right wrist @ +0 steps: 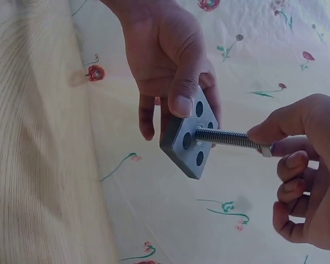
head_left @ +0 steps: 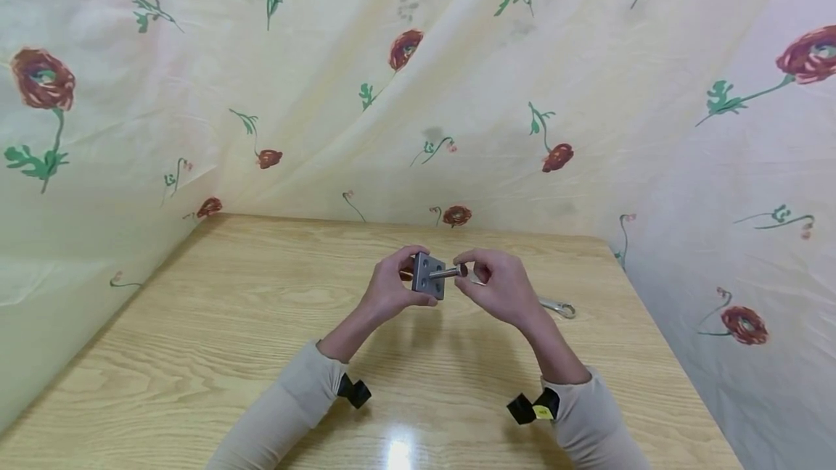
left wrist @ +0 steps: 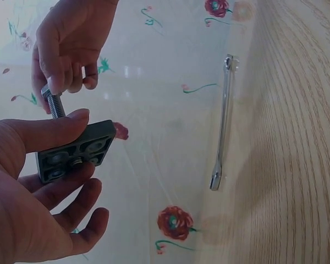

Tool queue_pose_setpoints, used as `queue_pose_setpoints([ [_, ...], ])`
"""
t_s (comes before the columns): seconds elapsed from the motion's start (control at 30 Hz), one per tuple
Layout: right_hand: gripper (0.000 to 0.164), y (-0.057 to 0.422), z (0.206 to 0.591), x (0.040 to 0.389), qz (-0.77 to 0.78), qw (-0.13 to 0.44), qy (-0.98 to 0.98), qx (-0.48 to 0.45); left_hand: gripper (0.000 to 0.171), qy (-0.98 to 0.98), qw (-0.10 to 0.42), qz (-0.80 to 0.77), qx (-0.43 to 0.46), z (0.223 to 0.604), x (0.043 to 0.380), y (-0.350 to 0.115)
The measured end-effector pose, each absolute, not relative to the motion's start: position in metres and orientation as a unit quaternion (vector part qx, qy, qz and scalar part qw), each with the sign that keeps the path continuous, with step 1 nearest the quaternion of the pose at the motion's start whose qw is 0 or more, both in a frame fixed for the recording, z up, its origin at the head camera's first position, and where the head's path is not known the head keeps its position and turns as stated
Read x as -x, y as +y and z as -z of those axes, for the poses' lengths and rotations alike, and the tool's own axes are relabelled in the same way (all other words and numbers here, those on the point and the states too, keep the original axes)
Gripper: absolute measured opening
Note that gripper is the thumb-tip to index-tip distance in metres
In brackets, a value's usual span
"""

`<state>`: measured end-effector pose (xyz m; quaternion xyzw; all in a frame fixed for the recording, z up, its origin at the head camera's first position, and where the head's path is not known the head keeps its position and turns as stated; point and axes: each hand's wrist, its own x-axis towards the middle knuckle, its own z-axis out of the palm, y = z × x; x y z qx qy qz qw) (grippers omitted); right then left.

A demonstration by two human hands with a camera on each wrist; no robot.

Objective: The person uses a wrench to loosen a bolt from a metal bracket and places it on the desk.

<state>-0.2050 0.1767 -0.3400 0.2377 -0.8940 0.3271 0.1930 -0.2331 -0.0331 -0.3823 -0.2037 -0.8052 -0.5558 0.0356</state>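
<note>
My left hand (head_left: 385, 289) grips a square grey plate (head_left: 429, 275) by its edges, thumb on one side and fingers on the other. Several round holes (right wrist: 186, 141) show in the plate's face. A threaded bolt (right wrist: 228, 137) stands in the plate's centre, most of its shank out on the right hand's side. With thumb and forefinger my right hand (head_left: 499, 285) pinches the bolt at its head (right wrist: 267, 149); the other fingers are curled. From the left wrist view, the bolt's tip (left wrist: 77, 161) shows at the plate's recessed back, by my left fingertips.
A metal wrench (left wrist: 223, 126) lies on the wooden table (head_left: 261, 325) behind my right hand, partly hidden by it in the head view. Cloth with printed red flowers (head_left: 313, 93) hangs behind the table and along its sides.
</note>
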Motion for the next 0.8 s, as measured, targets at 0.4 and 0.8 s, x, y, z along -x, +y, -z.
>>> queue_pose_setpoints([
  [0.4,0.029,0.1727,0.3473,0.2077,-0.364,0.228,-0.865,-0.261,0.074,-0.803,0.033,0.559,0.203,0.3826,0.2328,-0.0330],
  [0.8,0.038,0.1754,0.3414,0.2058,-0.326,0.149,-0.922,-0.143,0.075,-0.804,0.032,0.560,0.196,0.3818,0.2321,-0.0327],
])
